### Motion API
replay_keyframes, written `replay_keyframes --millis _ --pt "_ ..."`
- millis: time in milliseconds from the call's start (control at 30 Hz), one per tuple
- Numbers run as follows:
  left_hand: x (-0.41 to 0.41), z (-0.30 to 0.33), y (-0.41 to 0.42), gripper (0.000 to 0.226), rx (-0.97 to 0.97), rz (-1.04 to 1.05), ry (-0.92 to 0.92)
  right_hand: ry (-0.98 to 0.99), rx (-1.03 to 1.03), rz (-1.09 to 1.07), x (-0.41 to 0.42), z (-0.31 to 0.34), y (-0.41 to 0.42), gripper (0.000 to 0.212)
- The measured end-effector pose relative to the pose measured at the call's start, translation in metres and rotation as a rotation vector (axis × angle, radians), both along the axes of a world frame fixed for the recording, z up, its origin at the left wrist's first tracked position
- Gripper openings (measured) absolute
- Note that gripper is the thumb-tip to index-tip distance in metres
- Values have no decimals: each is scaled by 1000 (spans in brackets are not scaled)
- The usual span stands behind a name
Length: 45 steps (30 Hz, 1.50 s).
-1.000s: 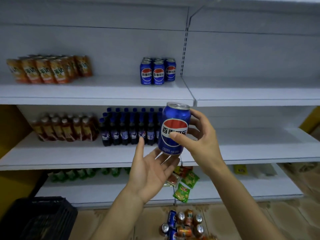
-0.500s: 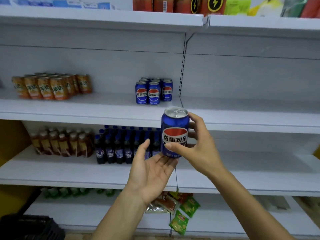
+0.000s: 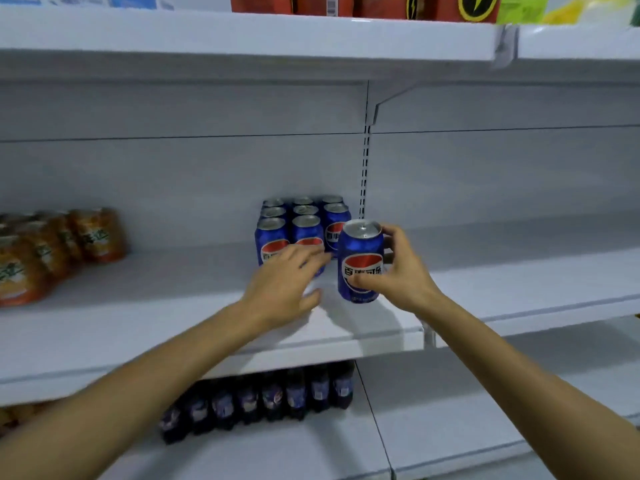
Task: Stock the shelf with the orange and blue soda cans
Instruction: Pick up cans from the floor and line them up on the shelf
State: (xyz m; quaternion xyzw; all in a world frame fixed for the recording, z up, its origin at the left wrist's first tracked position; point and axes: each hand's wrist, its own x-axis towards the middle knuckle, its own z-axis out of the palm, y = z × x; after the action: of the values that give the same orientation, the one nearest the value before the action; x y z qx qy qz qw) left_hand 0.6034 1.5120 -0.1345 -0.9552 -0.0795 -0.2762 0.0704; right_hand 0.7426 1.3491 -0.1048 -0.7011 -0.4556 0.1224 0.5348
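Head view: right hand (image 3: 401,271) fingers wrap upright blue can (image 3: 360,259); left hand (image 3: 287,282) fingers spread.

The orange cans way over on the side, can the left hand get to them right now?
Probably yes. The left hand is open, holds nothing, and only bare shelf lies between it and the orange cans, though it would have to move well leftward.
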Motion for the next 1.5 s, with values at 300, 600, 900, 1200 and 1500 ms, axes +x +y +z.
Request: replay_keyframes --millis 300,600,900,1200,1500 --pt "47 0 93 22 863 -480 122 66 -21 -81 43 -38 82 80" --pt "63 -10 133 29 892 -579 91 -64 26 -228 46 -74 100 93" --pt "64 -9 131 30 907 -541 123 -107 8 -240 52 -68 114 79" --pt "62 19 53 45 551 -347 195 -368 -486 -188 65 -49 47 103" --pt "108 10 -159 68 139 -259 280 -463 -704 -271 68 -44 -183 100"
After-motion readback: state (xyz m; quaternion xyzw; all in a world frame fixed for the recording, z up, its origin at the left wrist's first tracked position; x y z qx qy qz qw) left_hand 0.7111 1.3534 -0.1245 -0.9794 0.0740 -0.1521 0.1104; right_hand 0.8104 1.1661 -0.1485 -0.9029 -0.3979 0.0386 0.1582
